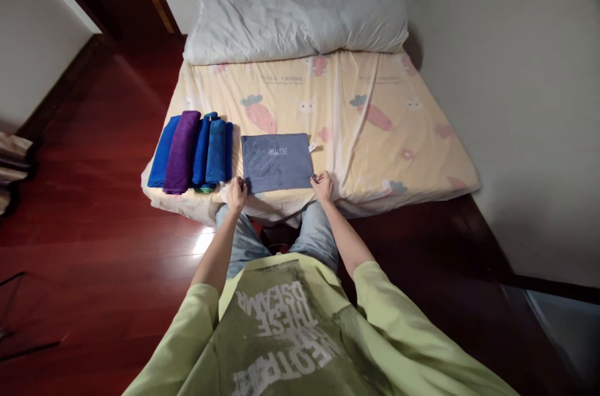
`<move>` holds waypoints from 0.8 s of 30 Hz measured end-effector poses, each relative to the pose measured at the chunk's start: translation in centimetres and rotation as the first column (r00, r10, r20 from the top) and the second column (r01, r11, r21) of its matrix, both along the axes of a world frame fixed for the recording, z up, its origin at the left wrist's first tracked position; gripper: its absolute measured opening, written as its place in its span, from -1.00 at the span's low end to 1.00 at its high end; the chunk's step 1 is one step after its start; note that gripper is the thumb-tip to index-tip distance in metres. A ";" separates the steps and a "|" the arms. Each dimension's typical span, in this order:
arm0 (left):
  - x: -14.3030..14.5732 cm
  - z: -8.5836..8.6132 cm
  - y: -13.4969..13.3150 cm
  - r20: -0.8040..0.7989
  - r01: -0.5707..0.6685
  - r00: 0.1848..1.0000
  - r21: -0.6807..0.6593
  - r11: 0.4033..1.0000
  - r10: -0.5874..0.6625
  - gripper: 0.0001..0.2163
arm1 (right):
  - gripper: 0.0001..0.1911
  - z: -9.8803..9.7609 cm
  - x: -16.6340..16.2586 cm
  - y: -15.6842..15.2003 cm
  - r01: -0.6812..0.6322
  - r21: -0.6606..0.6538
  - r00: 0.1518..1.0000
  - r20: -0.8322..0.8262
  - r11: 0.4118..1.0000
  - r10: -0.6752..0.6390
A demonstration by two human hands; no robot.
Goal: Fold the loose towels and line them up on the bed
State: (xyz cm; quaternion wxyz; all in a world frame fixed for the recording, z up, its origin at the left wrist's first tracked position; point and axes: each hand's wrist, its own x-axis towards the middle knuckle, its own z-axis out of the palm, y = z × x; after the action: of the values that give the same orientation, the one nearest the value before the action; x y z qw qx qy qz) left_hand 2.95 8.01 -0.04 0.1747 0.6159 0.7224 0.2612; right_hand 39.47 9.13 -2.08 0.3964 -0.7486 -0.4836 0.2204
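Observation:
A grey-blue towel [277,165] with pale lettering and a small white tag lies flat on the bed near its front edge. My left hand [236,194] pinches the towel's near left corner, fingers closed. At the near right corner, my right hand [322,186] grips the cloth in the same way. Left of the towel sits a pile of rolled or folded towels: a purple towel [182,152] lies among several blue towels [216,151], and a bit of green shows beneath them.
The bed [412,152] wears a yellow sheet printed with carrots. A bulky white quilt [300,2] is heaped at its head. Reddish wooden floor [94,196] runs along the left side, and a wall [506,102] stands to the right. Thin dark rods [30,355] show at lower left.

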 end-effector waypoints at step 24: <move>-1.0 0.1 -1.7 -0.166 0.509 0.849 0.008 0.861 -0.501 -0.46 | -0.40 1.6 1.1 -2.7 -0.553 -0.018 0.748 0.430 0.833 0.505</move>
State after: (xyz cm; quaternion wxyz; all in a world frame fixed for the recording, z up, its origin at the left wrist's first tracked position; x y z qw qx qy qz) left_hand 1.91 6.36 0.07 0.1633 0.8071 0.5398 0.1748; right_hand 40.58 6.43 -0.43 0.2453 -0.5869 -0.7604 0.1313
